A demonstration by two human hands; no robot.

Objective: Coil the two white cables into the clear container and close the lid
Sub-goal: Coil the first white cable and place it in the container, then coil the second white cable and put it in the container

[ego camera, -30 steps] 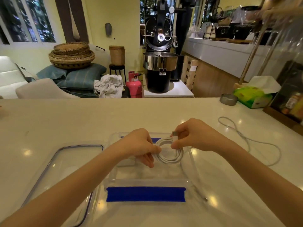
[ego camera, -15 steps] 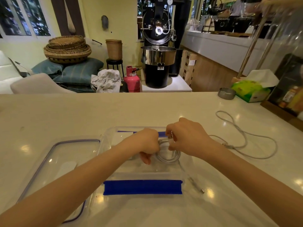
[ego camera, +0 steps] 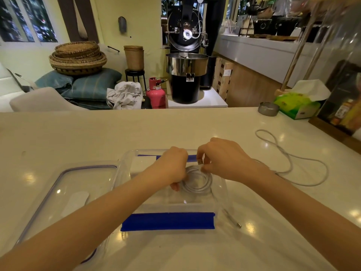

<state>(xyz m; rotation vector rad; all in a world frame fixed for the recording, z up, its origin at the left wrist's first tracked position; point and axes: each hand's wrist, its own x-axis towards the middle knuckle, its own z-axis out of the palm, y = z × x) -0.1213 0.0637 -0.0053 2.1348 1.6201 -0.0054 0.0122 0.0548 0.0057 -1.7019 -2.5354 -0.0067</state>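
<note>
1. The pale surface (ego camera: 97, 137) is carrying everything, with the clear container (ego camera: 220, 192) sitting open in front of the person and its lid (ego camera: 64, 184) lying flat just to its left.
2. The second white cable (ego camera: 289, 163) is lying loose on the surface to the right of the container, well apart from the lid and not yet coiled.
3. The left hand (ego camera: 172, 167) is reaching into the container, its grip curling over the left edge of the coiled cable (ego camera: 199, 180) and pinning the loops low inside.
4. The right hand (ego camera: 224, 159) is hovering over the far side of the coil, its grip pinching the cable's plug end (ego camera: 199, 162) between the fingertips.
5. A tail of cable with a small connector (ego camera: 238, 225) is trailing outside the container's near right corner; whether it belongs to this coil I cannot tell.
6. To do this step well, the left hand should probably be holding the loops flat while the right tucks the plug under a loop, so the coil is not springing open on release.
7. The trailing tail likely needs feeding inside, or the lid may not be sealing.
</note>
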